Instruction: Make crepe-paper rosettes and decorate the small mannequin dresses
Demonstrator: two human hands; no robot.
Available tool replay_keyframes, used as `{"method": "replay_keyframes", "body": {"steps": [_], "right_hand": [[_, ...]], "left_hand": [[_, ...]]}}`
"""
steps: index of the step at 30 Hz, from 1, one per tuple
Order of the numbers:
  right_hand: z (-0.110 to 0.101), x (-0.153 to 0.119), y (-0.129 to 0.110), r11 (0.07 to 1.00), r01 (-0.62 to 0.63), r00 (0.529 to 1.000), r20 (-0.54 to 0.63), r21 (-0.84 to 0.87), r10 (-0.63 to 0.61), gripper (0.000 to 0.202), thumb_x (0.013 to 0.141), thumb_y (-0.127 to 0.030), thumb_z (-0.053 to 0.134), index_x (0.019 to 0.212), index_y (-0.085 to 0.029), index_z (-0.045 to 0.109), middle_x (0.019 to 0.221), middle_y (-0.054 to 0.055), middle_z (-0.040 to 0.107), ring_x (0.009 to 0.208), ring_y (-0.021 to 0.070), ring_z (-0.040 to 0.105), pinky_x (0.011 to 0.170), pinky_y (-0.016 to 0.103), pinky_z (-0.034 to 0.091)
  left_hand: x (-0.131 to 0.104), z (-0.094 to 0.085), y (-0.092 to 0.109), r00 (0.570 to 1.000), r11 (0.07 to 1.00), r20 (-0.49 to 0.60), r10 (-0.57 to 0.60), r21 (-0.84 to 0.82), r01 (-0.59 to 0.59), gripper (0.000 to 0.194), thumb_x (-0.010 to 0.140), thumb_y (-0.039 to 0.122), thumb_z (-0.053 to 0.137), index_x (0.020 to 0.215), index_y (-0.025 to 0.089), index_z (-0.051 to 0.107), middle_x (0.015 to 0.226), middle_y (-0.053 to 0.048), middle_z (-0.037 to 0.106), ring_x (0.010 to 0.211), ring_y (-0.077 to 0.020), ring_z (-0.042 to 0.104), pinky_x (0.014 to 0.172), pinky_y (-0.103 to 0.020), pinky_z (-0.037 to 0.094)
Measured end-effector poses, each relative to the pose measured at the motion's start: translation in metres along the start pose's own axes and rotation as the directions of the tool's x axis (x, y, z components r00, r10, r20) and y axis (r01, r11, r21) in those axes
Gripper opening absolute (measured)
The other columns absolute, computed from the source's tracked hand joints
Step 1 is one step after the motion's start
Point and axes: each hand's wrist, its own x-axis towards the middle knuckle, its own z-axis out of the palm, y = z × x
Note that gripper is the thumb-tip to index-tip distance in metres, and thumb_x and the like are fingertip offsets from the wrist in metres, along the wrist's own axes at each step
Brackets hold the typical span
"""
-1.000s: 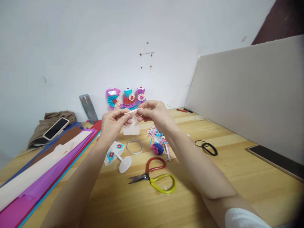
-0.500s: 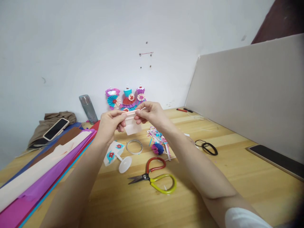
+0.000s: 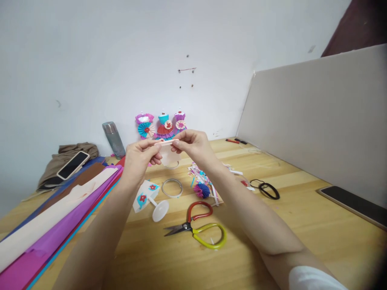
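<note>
A small sheet of pale pink paper hangs between my hands above the table, with a narrow folded strip along its top edge. My left hand pinches the left end of that fold between thumb and fingers. At the right end, my right hand grips the same fold. Below them lie a silver ring, a white stand with a round base and a white piece with red and blue flowers. Scissors with one red and one yellow handle rest nearer to me.
Colored paper sheets are stacked at left, near a phone, a brown cloth and a bottle. Three decorated dress forms stand by the wall. Paper scraps, black bands and another phone lie rightward.
The paper's lower part now hangs at a different angle, and the strip along its top looks narrower. Both hands keep their pinch in nearly the same place. The view has shifted slightly.
</note>
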Motion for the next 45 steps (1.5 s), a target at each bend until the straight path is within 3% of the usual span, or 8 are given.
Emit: {"method": "replay_keyframes", "body": {"steps": [6,15,22,34,45], "right_hand": [[0.001,-0.002,-0.003,0.996,0.091,0.996,-0.001,0.025,-0.091,0.02,0.066,-0.032,0.077,0.071,-0.016,0.065,0.063,0.002,0.07,0.058,0.012,0.064,0.059,0.027,0.053],[0.002,-0.008,-0.008,0.987,0.156,0.987,-0.04,-0.04,-0.157,0.018,0.066,-0.031,0.075,0.07,-0.018,0.064,0.068,0.001,0.068,0.067,0.0142,0.064,0.066,0.029,0.052],[0.005,-0.011,-0.011,0.972,0.225,0.969,-0.087,-0.066,-0.23,0.013,0.067,-0.028,0.073,0.067,-0.018,0.065,0.068,0.001,0.066,0.066,0.0138,0.061,0.065,0.029,0.048],[0.008,-0.013,-0.014,0.994,0.098,0.984,-0.158,0.058,-0.087,0.016,0.06,-0.028,0.078,0.066,-0.017,0.067,0.064,0.002,0.07,0.061,0.0135,0.063,0.062,0.029,0.051],[0.009,-0.013,-0.014,0.992,0.116,0.979,-0.172,0.054,-0.105,0.012,0.06,-0.023,0.076,0.062,-0.017,0.065,0.061,0.001,0.069,0.057,0.0124,0.062,0.058,0.027,0.049]], "left_hand": [[-0.002,-0.002,0.004,0.996,0.995,0.019,0.089,0.045,-0.089,0.018,0.066,0.025,0.079,0.081,0.016,0.078,0.07,-0.005,0.075,0.058,-0.0132,0.068,0.057,-0.022,0.053],[-0.005,0.002,0.004,0.995,0.992,-0.006,0.098,-0.082,-0.098,0.019,0.065,0.026,0.081,0.081,0.016,0.076,0.071,-0.005,0.076,0.059,-0.0157,0.071,0.058,-0.024,0.056],[-0.007,0.003,0.006,0.987,0.984,-0.051,0.154,-0.078,-0.157,0.015,0.064,0.022,0.081,0.076,0.016,0.074,0.063,-0.002,0.073,0.061,-0.0153,0.071,0.059,-0.022,0.055],[-0.011,0.013,0.005,0.976,0.96,-0.142,0.166,-0.202,-0.193,0.016,0.06,0.017,0.081,0.07,0.016,0.068,0.062,-0.001,0.073,0.058,-0.0136,0.07,0.062,-0.022,0.057],[-0.008,0.012,-0.001,0.941,0.947,-0.146,0.304,-0.065,-0.316,0.014,0.065,0.018,0.077,0.069,0.017,0.064,0.062,0.001,0.071,0.06,-0.0148,0.071,0.061,-0.023,0.057]]}}
